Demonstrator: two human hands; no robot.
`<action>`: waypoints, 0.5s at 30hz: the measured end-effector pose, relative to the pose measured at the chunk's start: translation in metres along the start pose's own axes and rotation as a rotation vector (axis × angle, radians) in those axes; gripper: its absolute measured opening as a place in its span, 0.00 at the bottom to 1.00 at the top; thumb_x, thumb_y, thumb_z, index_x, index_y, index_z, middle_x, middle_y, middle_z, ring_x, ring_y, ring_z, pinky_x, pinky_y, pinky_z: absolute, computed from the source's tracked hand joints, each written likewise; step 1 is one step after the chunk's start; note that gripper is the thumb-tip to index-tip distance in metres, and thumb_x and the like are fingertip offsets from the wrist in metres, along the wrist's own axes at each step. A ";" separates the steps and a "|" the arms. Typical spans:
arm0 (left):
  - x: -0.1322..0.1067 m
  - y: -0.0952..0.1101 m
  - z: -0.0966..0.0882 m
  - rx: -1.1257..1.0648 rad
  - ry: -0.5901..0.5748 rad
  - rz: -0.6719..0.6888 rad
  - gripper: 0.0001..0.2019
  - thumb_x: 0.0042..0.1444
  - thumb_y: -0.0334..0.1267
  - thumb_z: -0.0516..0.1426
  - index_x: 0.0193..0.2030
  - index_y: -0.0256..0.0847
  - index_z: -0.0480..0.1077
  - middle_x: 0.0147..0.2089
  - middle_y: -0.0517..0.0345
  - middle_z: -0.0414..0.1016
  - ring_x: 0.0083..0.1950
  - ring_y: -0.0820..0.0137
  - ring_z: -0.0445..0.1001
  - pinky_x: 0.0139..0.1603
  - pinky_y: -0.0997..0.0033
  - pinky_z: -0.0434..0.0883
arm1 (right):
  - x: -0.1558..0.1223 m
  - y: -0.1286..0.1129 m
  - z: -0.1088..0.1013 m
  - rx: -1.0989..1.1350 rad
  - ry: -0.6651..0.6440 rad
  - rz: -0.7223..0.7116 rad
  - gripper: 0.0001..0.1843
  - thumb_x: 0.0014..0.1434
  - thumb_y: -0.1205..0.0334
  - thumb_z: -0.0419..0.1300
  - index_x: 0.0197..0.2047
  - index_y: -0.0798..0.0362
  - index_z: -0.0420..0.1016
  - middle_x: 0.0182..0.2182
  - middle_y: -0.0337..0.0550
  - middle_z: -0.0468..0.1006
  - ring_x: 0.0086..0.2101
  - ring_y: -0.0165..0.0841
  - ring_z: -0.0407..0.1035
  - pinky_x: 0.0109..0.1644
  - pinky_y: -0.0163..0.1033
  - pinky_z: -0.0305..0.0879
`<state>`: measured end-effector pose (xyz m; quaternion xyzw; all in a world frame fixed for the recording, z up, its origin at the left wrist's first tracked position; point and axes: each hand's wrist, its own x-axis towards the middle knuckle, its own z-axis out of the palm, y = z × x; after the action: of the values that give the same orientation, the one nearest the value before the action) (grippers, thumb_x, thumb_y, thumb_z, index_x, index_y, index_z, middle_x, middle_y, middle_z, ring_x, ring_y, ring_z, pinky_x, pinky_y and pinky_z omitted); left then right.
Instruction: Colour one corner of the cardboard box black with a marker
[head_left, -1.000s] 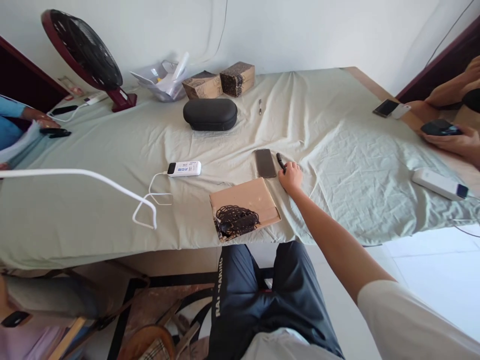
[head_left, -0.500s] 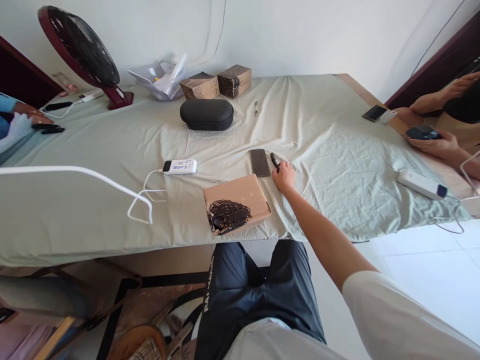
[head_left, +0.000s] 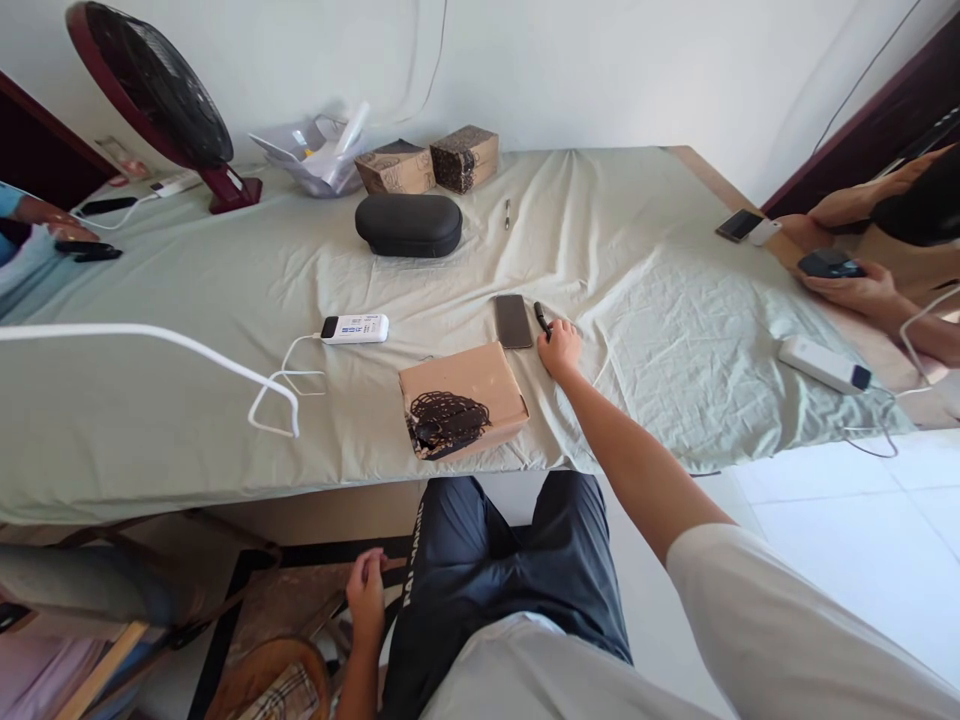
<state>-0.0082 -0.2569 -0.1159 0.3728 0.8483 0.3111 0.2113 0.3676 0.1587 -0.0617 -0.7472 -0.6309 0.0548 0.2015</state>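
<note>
My right hand (head_left: 561, 348) reaches across the grey-green sheet on the table (head_left: 660, 290), its fingers curled on a black marker (head_left: 541, 318). A dark phone (head_left: 513, 321) lies flat just left of the marker. A brown cardboard parcel (head_left: 463, 400) with a black scribble sits near the table's front edge, left of my wrist. My left hand (head_left: 366, 590) hangs below the table beside my thigh, fingers loosely curled, holding nothing that I can see.
A white power bank (head_left: 354, 328) with a cable, a black oval case (head_left: 409, 225), two patterned boxes (head_left: 424, 165), a small pen (head_left: 507, 213) and a fan (head_left: 154, 95) stand on the table. Another person's hands hold a phone (head_left: 829, 265) at right. A sleeve (head_left: 22, 265) shows at left.
My left hand has come into view below the table edge. My right hand stays on the marker. The view has shifted slightly.
</note>
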 end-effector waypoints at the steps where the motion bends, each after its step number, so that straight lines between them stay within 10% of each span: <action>1: 0.012 0.004 0.003 -0.063 0.011 0.042 0.24 0.73 0.57 0.55 0.40 0.36 0.74 0.34 0.56 0.76 0.35 0.66 0.78 0.40 0.62 0.80 | 0.000 0.000 0.001 -0.002 0.002 0.003 0.16 0.68 0.63 0.54 0.55 0.57 0.75 0.55 0.62 0.79 0.54 0.52 0.70 0.57 0.50 0.64; 7: 0.088 0.073 0.011 -0.299 -0.089 0.370 0.25 0.56 0.63 0.65 0.44 0.42 0.76 0.41 0.51 0.79 0.43 0.61 0.77 0.53 0.55 0.77 | 0.000 0.000 0.001 -0.009 0.000 0.009 0.16 0.67 0.63 0.54 0.55 0.56 0.75 0.55 0.60 0.80 0.54 0.51 0.70 0.57 0.50 0.64; 11: 0.116 0.111 0.028 -0.361 -0.317 0.460 0.55 0.31 0.60 0.79 0.67 0.44 0.70 0.62 0.42 0.77 0.59 0.50 0.79 0.62 0.47 0.77 | 0.001 -0.001 0.002 -0.011 -0.009 0.008 0.16 0.67 0.63 0.55 0.54 0.57 0.75 0.54 0.61 0.80 0.54 0.51 0.70 0.57 0.50 0.64; 15: 0.126 0.121 0.049 -0.356 -0.427 0.430 0.59 0.26 0.59 0.81 0.67 0.40 0.70 0.64 0.34 0.75 0.70 0.39 0.73 0.73 0.36 0.69 | 0.001 -0.002 0.003 0.003 -0.013 0.007 0.15 0.66 0.63 0.54 0.53 0.57 0.74 0.53 0.62 0.80 0.53 0.52 0.69 0.57 0.51 0.63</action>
<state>0.0017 -0.0780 -0.0843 0.5569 0.6194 0.4066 0.3754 0.3652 0.1609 -0.0640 -0.7488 -0.6295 0.0615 0.1982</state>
